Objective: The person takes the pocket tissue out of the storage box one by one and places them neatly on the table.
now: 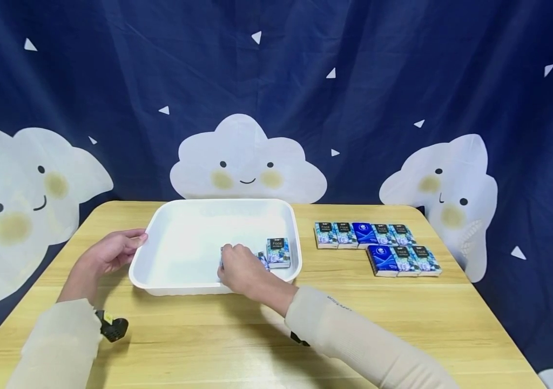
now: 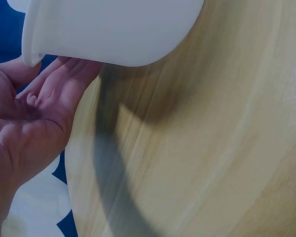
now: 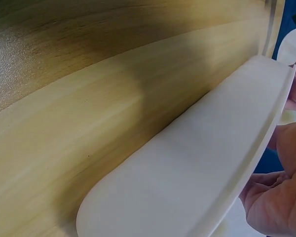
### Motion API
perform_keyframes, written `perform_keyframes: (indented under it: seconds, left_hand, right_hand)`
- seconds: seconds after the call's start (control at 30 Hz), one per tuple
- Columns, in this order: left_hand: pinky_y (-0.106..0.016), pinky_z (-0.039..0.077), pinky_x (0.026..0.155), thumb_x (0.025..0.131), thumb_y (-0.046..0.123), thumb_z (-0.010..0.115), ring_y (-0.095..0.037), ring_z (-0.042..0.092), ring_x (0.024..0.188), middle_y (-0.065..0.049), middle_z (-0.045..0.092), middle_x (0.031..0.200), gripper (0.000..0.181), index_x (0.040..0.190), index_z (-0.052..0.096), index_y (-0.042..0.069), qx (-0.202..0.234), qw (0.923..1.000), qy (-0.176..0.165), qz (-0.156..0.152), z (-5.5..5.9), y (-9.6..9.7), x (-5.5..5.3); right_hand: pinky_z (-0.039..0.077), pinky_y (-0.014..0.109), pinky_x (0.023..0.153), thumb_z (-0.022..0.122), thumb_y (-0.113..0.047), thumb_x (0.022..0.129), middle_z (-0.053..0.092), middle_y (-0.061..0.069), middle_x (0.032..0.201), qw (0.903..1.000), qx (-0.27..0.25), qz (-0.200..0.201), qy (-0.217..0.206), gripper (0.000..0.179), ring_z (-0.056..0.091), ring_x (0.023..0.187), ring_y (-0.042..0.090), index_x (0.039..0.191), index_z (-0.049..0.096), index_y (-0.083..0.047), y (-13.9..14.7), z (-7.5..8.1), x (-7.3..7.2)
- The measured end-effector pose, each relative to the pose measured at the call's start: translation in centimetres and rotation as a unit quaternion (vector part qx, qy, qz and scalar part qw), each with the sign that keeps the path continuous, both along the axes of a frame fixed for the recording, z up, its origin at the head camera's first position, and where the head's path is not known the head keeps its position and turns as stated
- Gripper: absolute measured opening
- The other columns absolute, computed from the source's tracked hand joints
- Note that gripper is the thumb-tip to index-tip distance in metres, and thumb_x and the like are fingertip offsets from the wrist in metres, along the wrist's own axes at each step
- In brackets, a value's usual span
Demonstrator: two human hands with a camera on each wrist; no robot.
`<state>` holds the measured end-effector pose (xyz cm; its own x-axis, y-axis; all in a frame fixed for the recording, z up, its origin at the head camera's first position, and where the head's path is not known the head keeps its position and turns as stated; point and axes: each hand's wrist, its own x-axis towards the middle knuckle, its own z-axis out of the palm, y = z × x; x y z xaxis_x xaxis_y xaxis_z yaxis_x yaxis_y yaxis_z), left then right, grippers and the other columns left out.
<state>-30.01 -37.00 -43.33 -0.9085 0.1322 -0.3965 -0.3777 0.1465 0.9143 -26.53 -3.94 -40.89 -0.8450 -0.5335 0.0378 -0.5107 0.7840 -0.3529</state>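
Observation:
A shallow white plastic tray lies on the table. At its left side, my left hand holds the rim, the thumb over the edge; the left wrist view shows that hand's fingers under the rim against the outer wall. My right hand reaches over the near wall into the tray, fingers curled round a small tissue packet that is mostly hidden. Beside it in the tray are a flowered blue tissue packet and part of another. In the right wrist view the tray wall hides the right fingertips.
To the tray's right stand two rows of tissue packets, a back row and a shorter front row, some flowered and some plain blue. The wooden table ends at a dark blue curtain with cloud prints.

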Motion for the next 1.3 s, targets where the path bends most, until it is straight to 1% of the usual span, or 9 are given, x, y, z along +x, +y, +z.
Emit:
perform_keyframes:
  seconds: [0.07, 0.2, 0.37, 0.57, 0.73, 0.93, 1.03, 1.17, 1.3]
  left_hand:
    - [-0.019, 0.060, 0.076, 0.106, 0.025, 0.054, 0.000, 0.070, 0.083, 0.015, 0.072, 0.092, 0.077, 0.161, 0.008, -0.003, 0.001, 1.0000, 0.000, 0.000, 0.0, 0.0, 0.0]
    - [-0.017, 0.059, 0.071, 0.106, 0.026, 0.054, -0.001, 0.070, 0.080, 0.015, 0.073, 0.091, 0.076, 0.161, 0.009, -0.001, -0.001, 1.0000, -0.007, 0.006, 0.1, 0.1, 0.1]
    - [-0.017, 0.058, 0.070, 0.105, 0.026, 0.055, -0.001, 0.069, 0.078, 0.015, 0.073, 0.090, 0.077, 0.161, 0.009, 0.000, -0.001, 0.9999, -0.012, 0.012, 0.1, 0.0, 0.1]
    - [-0.018, 0.059, 0.073, 0.106, 0.025, 0.054, -0.001, 0.069, 0.080, 0.014, 0.072, 0.092, 0.077, 0.161, 0.008, -0.001, 0.003, 0.9999, -0.010, 0.010, 0.1, -0.2, 0.1]
    - [-0.018, 0.059, 0.073, 0.106, 0.026, 0.054, -0.001, 0.069, 0.082, 0.015, 0.072, 0.092, 0.077, 0.161, 0.008, -0.001, 0.003, 0.9999, -0.009, 0.009, 0.1, -0.2, 0.2]
    - [-0.018, 0.059, 0.075, 0.106, 0.026, 0.054, -0.001, 0.069, 0.081, 0.015, 0.072, 0.092, 0.077, 0.161, 0.008, -0.002, 0.001, 0.9999, -0.006, 0.010, 0.2, -0.3, 0.2]
    - [-0.019, 0.059, 0.076, 0.106, 0.025, 0.054, -0.001, 0.068, 0.082, 0.015, 0.071, 0.093, 0.077, 0.161, 0.009, -0.003, -0.002, 0.9999, -0.004, 0.009, 0.1, -0.3, 0.3]
    - [-0.018, 0.059, 0.075, 0.106, 0.025, 0.054, -0.001, 0.068, 0.081, 0.015, 0.071, 0.093, 0.076, 0.161, 0.009, -0.002, -0.002, 1.0000, -0.005, 0.007, 0.1, -0.1, 0.3]
    - [-0.018, 0.059, 0.075, 0.106, 0.025, 0.053, -0.001, 0.067, 0.081, 0.015, 0.071, 0.093, 0.076, 0.161, 0.009, -0.002, -0.002, 1.0000, -0.005, 0.005, 0.1, 0.1, 0.2]
  right_hand:
    - [0.036, 0.017, 0.040, 0.062, -0.007, 0.095, 0.051, 0.001, 0.065, 1.0000, -0.004, 0.000, -0.004, 0.009, 0.046, 0.050, 0.008, 0.087, 0.059, -0.005, 0.0, 0.0, 0.0]
    - [0.036, 0.018, 0.041, 0.062, -0.006, 0.093, 0.051, 0.001, 0.064, 0.9999, -0.009, 0.004, -0.007, 0.016, 0.046, 0.051, 0.008, 0.079, 0.055, -0.008, 0.2, 0.1, 0.0]
    - [0.037, 0.018, 0.042, 0.064, -0.006, 0.093, 0.051, 0.000, 0.063, 0.9998, -0.015, 0.006, -0.009, 0.020, 0.047, 0.051, 0.008, 0.076, 0.052, -0.010, 0.4, 0.3, 0.0]
    - [0.038, 0.016, 0.043, 0.064, -0.010, 0.095, 0.051, 0.001, 0.066, 0.9995, -0.029, 0.002, -0.012, 0.014, 0.048, 0.053, 0.009, 0.083, 0.056, -0.007, 0.7, 1.0, -0.2]
    - [0.037, 0.014, 0.041, 0.062, -0.010, 0.097, 0.050, 0.001, 0.065, 0.9985, -0.051, -0.013, -0.016, 0.010, 0.046, 0.050, 0.007, 0.091, 0.060, -0.004, 1.4, 2.0, -0.5]
    - [0.034, 0.016, 0.041, 0.058, -0.008, 0.097, 0.046, 0.000, 0.064, 0.9961, -0.082, -0.018, -0.026, 0.009, 0.041, 0.048, 0.007, 0.089, 0.057, -0.005, 2.9, 3.2, -1.1]
    - [0.039, 0.018, 0.044, 0.058, -0.009, 0.096, 0.050, 0.001, 0.066, 0.9949, -0.092, -0.033, -0.025, 0.007, 0.044, 0.052, 0.009, 0.089, 0.058, -0.007, 3.9, 3.9, -1.6]
    - [0.048, 0.021, 0.049, 0.061, -0.008, 0.094, 0.059, 0.004, 0.072, 0.9930, -0.103, -0.054, -0.021, 0.003, 0.054, 0.058, 0.011, 0.095, 0.061, -0.005, 5.5, 4.8, -2.2]
    - [0.050, 0.022, 0.049, 0.062, -0.006, 0.092, 0.061, 0.006, 0.074, 0.9925, -0.102, -0.068, 0.001, 0.012, 0.056, 0.057, 0.014, 0.103, 0.064, -0.002, 7.9, 5.5, -2.8]
